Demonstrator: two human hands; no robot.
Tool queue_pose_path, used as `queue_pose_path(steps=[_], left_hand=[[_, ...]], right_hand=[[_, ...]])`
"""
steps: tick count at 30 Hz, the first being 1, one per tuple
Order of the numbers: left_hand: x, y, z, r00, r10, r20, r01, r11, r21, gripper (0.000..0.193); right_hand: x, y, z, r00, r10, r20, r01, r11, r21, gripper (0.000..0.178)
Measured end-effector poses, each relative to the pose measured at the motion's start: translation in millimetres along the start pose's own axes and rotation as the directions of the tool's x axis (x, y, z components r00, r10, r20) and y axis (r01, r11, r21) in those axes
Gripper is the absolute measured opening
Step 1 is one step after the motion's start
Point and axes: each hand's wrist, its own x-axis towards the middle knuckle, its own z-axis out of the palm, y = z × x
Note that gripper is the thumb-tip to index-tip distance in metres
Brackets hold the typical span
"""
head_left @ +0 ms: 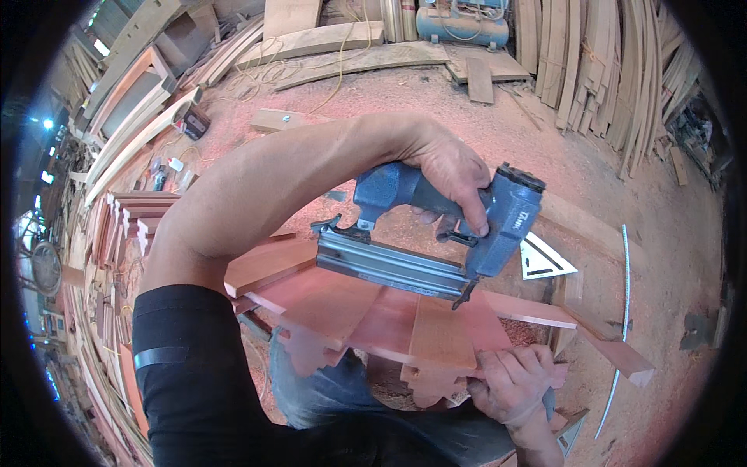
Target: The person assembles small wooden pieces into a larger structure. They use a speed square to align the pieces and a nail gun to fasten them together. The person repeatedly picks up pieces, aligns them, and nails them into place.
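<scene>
My left hand (455,173) is wrapped round the handle of a blue nail gun (510,226), with the thumb near the trigger. The gun's long silver magazine stretches left over a reddish wooden assembly (381,315) of fitted boards with scalloped lower edges. Its nose, at the right end, is down close to the boards; whether it touches them I cannot tell. At the assembly's near right edge, my right hand (513,381) is closed on a wooden piece (557,376), part of which the fingers hide. My jeans-clad leg (319,389) shows beneath the assembly.
A white triangular square (537,268) lies right of the gun, and a long thin ruler (625,288) beyond it. Stacked shaped pieces (144,204) stand left. A blue air compressor (463,27), planks (358,64) and leaning boards (591,66) line the back. Pink sawdust covers the floor.
</scene>
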Motion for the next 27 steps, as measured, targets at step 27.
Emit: queue_pose_path(steps=[27], left_hand=[[-42,30,7,0.999,0.048,0.02,-0.045,0.99,-0.133,0.051]], right_hand=[[-1,-2,1,1.0,-0.015,-0.023,0.014,1.0,-0.01,0.041]])
